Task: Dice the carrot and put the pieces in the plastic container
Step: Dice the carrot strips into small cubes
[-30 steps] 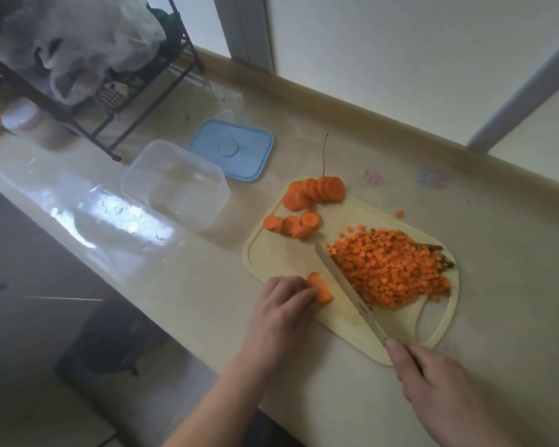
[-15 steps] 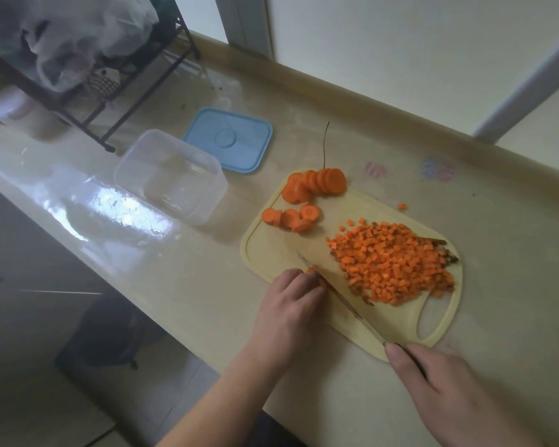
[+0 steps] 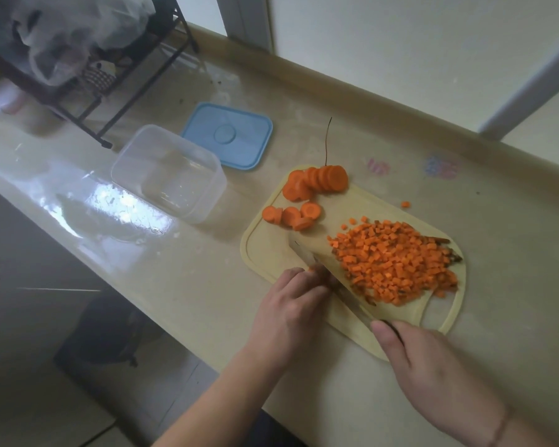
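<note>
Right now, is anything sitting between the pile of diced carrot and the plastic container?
Yes. The uncut carrot slices lie on the cutting board between the diced carrot and the open, lidless plastic container.

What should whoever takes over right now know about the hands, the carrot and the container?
Left hand: fingers curled over a small carrot piece at the near left of the cutting board, pinning it.
Right hand: grips the knife handle, blade angled across the board beside the left fingertips.
Done: a large pile of diced carrot sits on the right half of the board.
Left: carrot slices stacked at the far edge and a few more slices nearer need dicing. The plastic container on the counter left of the board holds no carrot; its blue lid lies behind it. All dice must go in.
</note>
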A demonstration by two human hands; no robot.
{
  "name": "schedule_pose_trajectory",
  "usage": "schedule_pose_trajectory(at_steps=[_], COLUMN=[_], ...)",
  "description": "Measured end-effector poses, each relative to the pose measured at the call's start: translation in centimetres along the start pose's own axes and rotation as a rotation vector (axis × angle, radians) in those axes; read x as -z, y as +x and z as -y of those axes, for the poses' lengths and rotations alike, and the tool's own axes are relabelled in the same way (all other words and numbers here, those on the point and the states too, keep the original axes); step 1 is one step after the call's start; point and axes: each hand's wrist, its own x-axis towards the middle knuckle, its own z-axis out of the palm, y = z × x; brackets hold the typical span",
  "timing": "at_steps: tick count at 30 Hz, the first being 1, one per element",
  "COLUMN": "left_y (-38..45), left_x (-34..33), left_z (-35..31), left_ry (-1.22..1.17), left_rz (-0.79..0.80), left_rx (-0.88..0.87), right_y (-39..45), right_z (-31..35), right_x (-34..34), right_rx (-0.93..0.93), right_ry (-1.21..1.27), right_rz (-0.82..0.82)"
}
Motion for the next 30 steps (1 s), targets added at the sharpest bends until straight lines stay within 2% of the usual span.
schedule_pose_trajectory(at_steps=[6,19,24,26,30], left_y=[-0.5,-0.2,-0.2,-0.3,-0.8], left_x=[0.5,0.2,0.2,0.2,0.3], left_z=[0.1,-0.1,-0.2,-0.2,0.1], left_ry=[-0.019,0.06,0.056,0.042,0.007], left_rz=[-0.01,-0.026,-0.053,-0.044,-0.066], left_rx=[0.022,0.005,0.015,0.014,0.028], right_y=[-1.1,-3.0,-1.4,-0.5,-0.7], right_z=[-0.4,-1.5,-0.2,0.1,-0.9], right_x=[0.1,-0.1,-0.8,-0.8,0.0], right_rx=[-0.045,-0.122,-0.029,0.01,-0.023], right_ry=[0.149,-0.004,-0.062,-0.022,0.106], right_rz=[0.034,0.059,0.024,0.011,0.013])
